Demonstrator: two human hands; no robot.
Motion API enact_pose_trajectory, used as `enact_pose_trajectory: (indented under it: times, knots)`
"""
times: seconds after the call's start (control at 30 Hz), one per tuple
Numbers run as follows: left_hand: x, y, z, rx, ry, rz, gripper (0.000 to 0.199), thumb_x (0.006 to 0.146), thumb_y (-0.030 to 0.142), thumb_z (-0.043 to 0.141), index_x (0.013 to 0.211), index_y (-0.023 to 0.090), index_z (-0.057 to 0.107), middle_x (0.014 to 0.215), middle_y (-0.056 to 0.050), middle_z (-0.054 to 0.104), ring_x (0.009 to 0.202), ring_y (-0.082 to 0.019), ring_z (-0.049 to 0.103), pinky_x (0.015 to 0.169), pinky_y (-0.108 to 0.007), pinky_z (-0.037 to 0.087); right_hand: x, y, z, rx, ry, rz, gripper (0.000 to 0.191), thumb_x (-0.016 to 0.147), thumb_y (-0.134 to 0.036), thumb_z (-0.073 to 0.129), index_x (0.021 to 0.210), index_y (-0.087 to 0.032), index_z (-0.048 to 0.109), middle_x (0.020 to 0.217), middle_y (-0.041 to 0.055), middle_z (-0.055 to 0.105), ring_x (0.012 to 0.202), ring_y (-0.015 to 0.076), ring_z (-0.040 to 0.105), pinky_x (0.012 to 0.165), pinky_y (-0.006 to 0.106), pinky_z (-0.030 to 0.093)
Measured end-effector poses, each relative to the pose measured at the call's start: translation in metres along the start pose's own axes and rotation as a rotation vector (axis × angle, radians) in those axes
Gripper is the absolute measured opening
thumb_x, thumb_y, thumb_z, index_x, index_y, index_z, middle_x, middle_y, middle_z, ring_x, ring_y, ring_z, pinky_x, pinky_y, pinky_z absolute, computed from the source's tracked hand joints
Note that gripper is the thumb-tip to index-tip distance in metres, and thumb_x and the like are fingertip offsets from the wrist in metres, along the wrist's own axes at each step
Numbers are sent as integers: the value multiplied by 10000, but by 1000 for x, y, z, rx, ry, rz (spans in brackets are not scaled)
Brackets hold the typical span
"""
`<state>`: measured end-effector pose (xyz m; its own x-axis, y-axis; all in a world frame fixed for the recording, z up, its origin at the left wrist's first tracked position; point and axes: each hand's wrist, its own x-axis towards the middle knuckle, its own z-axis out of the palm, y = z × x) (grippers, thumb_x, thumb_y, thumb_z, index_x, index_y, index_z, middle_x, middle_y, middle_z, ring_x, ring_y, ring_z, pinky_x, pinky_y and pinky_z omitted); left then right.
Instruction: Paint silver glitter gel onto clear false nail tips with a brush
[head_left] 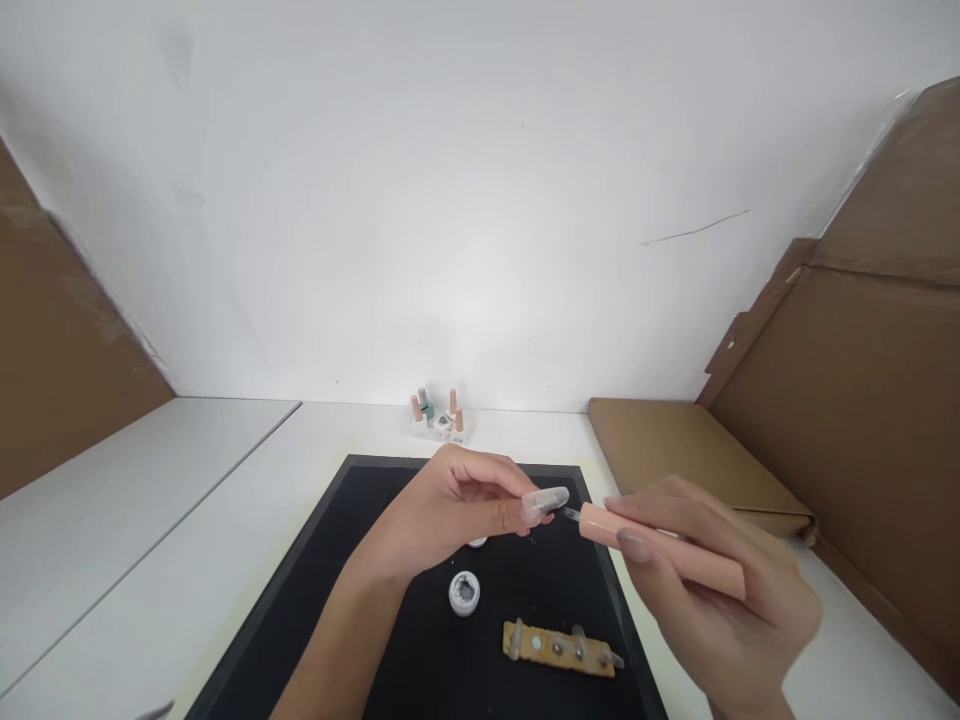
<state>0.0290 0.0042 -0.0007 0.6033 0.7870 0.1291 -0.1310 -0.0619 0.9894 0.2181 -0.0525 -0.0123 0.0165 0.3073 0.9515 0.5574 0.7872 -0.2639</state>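
Observation:
My left hand [472, 500] pinches a clear false nail tip [551, 500] between thumb and fingers, above the black mat [420, 640]. In my right hand [712, 590] lies a peach-handled nail brush [660, 550], gripped like a pen. Its thin pale end points at the nail tip and is very close to it; whether they touch I cannot tell. Below my left hand stands a small open white jar [464, 594] with grey stuff inside. Another small white round item [478, 542] is mostly hidden behind that hand.
A tan strip [536, 660] carrying several clear nail tips and round dots lies near the mat's front right. Small bottles [457, 425] with peach and grey caps stand at the white wall. A flat cardboard box [675, 445] is at the right, with cardboard walls on both sides.

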Motion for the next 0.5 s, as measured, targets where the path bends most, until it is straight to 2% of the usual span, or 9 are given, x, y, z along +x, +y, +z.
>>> enact_pose_trajectory:
  times: [0.27, 0.5]
  knots:
    - [-1, -1, -8, -30, -21, 11, 61, 772, 210, 783, 728, 170, 798, 710, -26, 725, 668, -127, 620, 643, -234, 478, -6, 2, -1, 19, 21, 32, 150, 785, -74, 664, 879, -190, 678, 624, -1, 640, 461, 115, 497, 374, 254, 374]
    - [-1, -2, -7, -37, -31, -3, 83, 760, 227, 797, 712, 159, 795, 690, -24, 707, 655, -121, 618, 626, -226, 464, -3, 1, -2, 72, -47, 26, 112, 821, -120, 656, 918, -175, 670, 683, 14, 671, 514, 124, 560, 409, 256, 425]
